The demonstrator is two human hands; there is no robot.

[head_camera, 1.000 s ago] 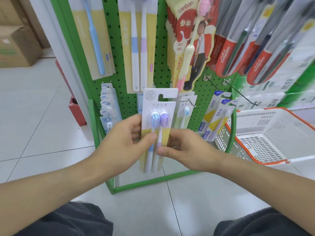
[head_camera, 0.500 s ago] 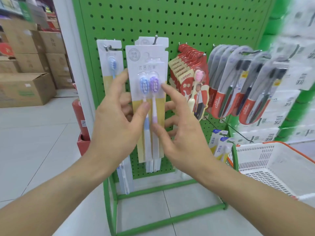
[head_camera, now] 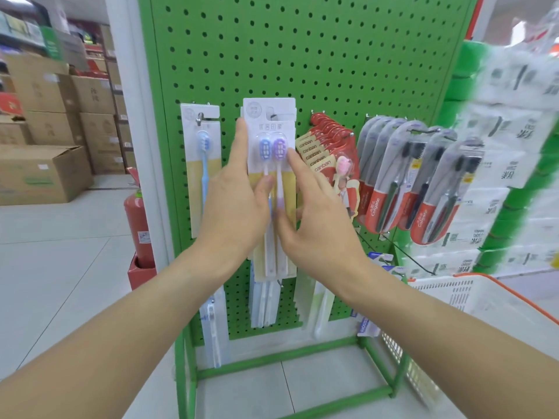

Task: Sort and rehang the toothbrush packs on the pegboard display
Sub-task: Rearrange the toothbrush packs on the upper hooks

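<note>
A white-and-yellow twin toothbrush pack (head_camera: 270, 128) with a blue and a purple brush is held flat against the green pegboard (head_camera: 302, 55), its hang slot at a hook where matching packs hang behind it. My left hand (head_camera: 233, 213) pinches the pack's left side, thumb on the front. My right hand (head_camera: 317, 231) holds the right side with its index finger straight along the edge, its thumb on the front and its other fingers behind.
A single blue toothbrush pack (head_camera: 203, 164) hangs to the left, with red Canban packs (head_camera: 329, 155) and Colgate packs (head_camera: 408, 182) to the right. More packs (head_camera: 263, 306) hang lower down. A white basket (head_camera: 484, 297) stands at the right; a fire extinguisher (head_camera: 137, 225) and cardboard boxes (head_camera: 42, 173) are at the left.
Both hands lifted the twin pack from the lower rows up to the upper hook with the matching packs. The view tilted up with them.
</note>
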